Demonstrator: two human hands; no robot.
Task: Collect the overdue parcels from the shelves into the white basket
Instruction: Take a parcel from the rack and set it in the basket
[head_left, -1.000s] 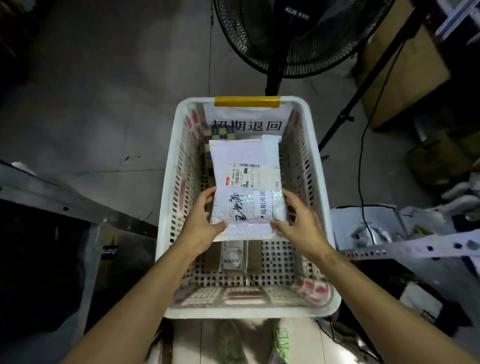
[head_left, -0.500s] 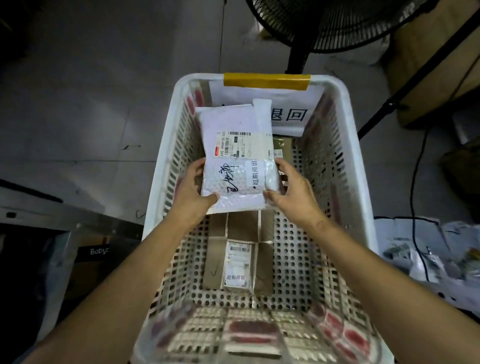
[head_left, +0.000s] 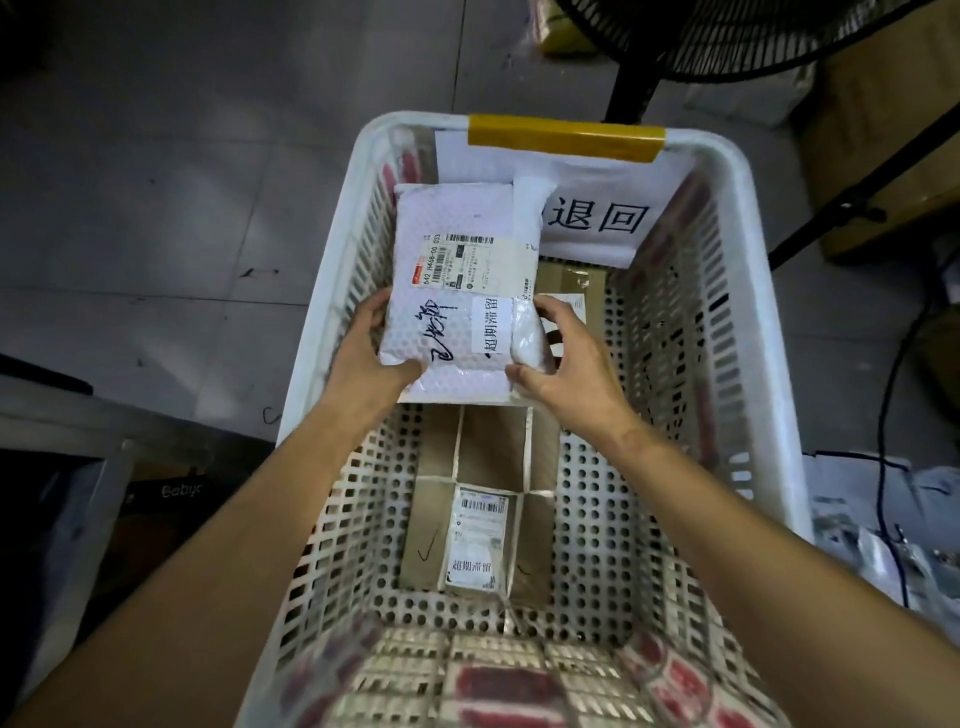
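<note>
A white bubble-mailer parcel (head_left: 460, 291) with a shipping label and black handwriting is held inside the white basket (head_left: 748, 332), over its far left part. My left hand (head_left: 369, 358) grips its near left corner, thumb on top. My right hand (head_left: 566, 369) grips its near right corner. A flat brown cardboard parcel (head_left: 478, 499) with a white label lies on the basket floor below my wrists. Another brown box (head_left: 571, 283) sits at the far end, partly hidden by the mailer.
A paper sign (head_left: 597, 208) with printed characters hangs under yellow tape (head_left: 566, 137) on the basket's far wall. A black fan (head_left: 727, 36) on its stand rises beyond the basket. Cardboard boxes (head_left: 883, 130) and a black cable (head_left: 883, 415) lie right. A metal shelf edge (head_left: 52, 415) is at left.
Both hands have carried the white mailer forward and lower into the basket, toward its far left. The view has moved closer over the basket.
</note>
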